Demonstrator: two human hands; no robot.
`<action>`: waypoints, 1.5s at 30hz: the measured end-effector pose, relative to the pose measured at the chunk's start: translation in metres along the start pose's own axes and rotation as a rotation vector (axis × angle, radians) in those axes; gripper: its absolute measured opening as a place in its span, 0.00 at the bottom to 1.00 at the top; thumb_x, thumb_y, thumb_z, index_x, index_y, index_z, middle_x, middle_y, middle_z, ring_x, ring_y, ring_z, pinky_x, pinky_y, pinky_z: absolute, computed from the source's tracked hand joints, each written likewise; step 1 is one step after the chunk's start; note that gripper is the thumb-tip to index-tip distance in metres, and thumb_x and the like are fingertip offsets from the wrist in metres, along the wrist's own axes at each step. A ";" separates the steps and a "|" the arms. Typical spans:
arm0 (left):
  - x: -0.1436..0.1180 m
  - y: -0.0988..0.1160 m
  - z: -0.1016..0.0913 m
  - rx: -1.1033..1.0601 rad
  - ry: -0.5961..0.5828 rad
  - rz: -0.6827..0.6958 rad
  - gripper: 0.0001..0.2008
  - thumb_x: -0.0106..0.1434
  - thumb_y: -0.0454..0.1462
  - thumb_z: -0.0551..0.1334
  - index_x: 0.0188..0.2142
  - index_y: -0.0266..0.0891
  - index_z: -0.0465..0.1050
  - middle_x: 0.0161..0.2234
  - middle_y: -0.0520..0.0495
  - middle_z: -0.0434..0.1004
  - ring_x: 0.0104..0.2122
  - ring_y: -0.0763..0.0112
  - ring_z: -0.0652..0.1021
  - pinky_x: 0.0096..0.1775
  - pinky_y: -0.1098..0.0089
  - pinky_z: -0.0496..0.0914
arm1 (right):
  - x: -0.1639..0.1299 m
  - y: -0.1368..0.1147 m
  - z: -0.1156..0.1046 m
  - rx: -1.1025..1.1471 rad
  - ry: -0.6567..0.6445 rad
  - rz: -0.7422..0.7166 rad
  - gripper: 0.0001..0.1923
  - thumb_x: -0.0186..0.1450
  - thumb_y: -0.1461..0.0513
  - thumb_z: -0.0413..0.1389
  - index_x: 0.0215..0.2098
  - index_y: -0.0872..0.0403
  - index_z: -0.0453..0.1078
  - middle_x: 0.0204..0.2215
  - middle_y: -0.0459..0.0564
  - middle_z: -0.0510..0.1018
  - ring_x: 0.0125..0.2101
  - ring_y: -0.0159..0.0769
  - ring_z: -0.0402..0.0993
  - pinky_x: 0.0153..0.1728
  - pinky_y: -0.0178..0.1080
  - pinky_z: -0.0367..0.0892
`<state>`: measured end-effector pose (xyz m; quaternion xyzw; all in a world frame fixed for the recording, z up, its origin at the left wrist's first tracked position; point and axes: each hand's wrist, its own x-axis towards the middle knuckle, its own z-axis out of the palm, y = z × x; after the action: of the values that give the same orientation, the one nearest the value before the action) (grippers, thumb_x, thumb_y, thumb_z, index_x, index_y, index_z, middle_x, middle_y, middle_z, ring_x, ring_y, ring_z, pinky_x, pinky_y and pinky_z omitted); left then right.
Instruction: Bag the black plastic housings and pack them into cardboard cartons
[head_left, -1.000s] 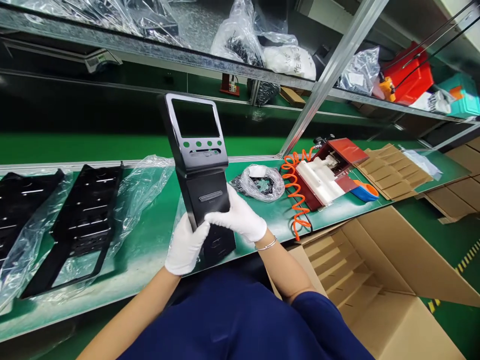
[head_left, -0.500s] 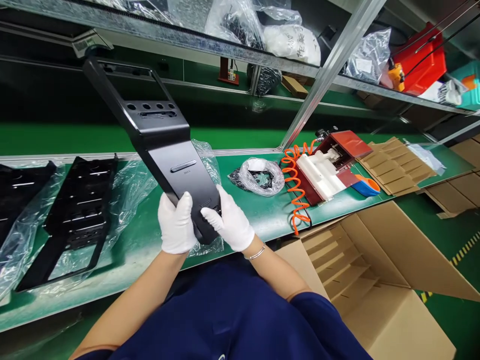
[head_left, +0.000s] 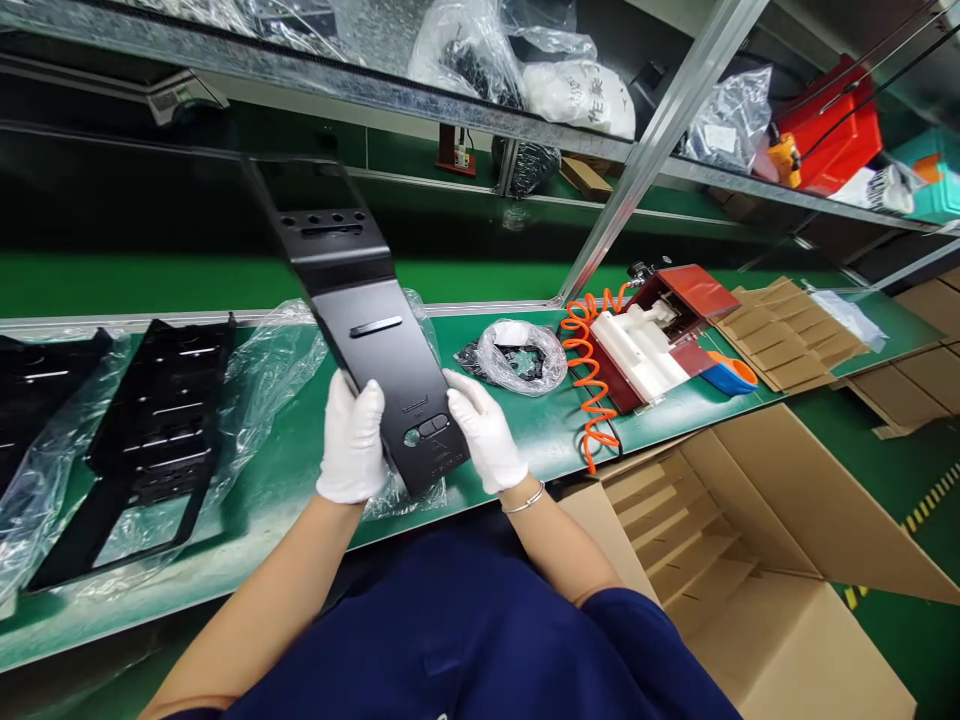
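**Long black panel held only by its near end**

Both gloved hands, left hand (head_left: 351,440) and right hand (head_left: 486,432), are gripping the black front panel (head_left: 371,330) at its near end, tilting it above the green bench (head_left: 540,425). It could be slipping, or its far end clipping the shelf rail (head_left: 420,100). An orange coiled hose (head_left: 589,375) and bagged black parts (head_left: 521,355) are sitting right; wrapped frames (head_left: 161,420) are lying left.

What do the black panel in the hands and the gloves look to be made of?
Black panel: likely moulded plastic, matte, with a soft sheen and crisp cut-outs. Gloves on the left hand and right hand: apparently thin white knit fabric, dull and slightly creased.
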<state>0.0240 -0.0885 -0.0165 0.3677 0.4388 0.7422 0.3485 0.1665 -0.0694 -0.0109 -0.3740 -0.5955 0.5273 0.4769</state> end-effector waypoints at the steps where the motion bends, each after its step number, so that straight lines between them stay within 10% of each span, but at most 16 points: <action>1: 0.000 -0.002 0.002 0.069 -0.051 0.019 0.32 0.61 0.53 0.64 0.61 0.44 0.64 0.60 0.40 0.71 0.57 0.54 0.75 0.58 0.56 0.71 | 0.000 0.000 0.002 0.017 0.061 0.001 0.31 0.67 0.45 0.55 0.62 0.52 0.67 0.60 0.51 0.73 0.60 0.41 0.70 0.63 0.45 0.66; 9: -0.009 -0.019 0.012 0.467 -0.203 0.058 0.45 0.63 0.56 0.59 0.72 0.41 0.43 0.65 0.33 0.64 0.62 0.50 0.70 0.63 0.50 0.64 | -0.004 -0.003 0.012 -0.293 0.250 -0.255 0.35 0.67 0.47 0.56 0.67 0.52 0.61 0.66 0.54 0.66 0.66 0.44 0.61 0.69 0.49 0.55; 24: -0.008 0.007 0.007 0.226 -0.264 0.078 0.29 0.71 0.52 0.48 0.63 0.40 0.66 0.63 0.38 0.69 0.62 0.57 0.71 0.64 0.55 0.63 | 0.003 -0.008 0.010 0.047 0.198 -0.059 0.40 0.63 0.44 0.58 0.67 0.54 0.59 0.66 0.54 0.65 0.65 0.44 0.63 0.67 0.49 0.60; 37: -0.005 -0.005 0.002 0.598 -0.193 0.146 0.36 0.65 0.54 0.57 0.67 0.40 0.57 0.61 0.34 0.70 0.58 0.49 0.73 0.59 0.49 0.67 | -0.001 -0.005 0.013 -0.019 0.228 -0.072 0.40 0.63 0.43 0.57 0.66 0.55 0.60 0.66 0.54 0.65 0.67 0.43 0.59 0.68 0.49 0.58; 45: -0.004 -0.003 -0.002 0.143 -0.209 -0.010 0.31 0.69 0.57 0.49 0.60 0.40 0.69 0.59 0.38 0.73 0.61 0.56 0.71 0.64 0.54 0.63 | 0.001 -0.005 0.008 0.091 0.183 -0.026 0.40 0.63 0.46 0.59 0.67 0.54 0.59 0.65 0.54 0.66 0.65 0.44 0.64 0.67 0.50 0.61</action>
<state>0.0243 -0.0915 -0.0210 0.4647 0.4539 0.6649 0.3686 0.1587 -0.0719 -0.0057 -0.3907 -0.5299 0.5110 0.5527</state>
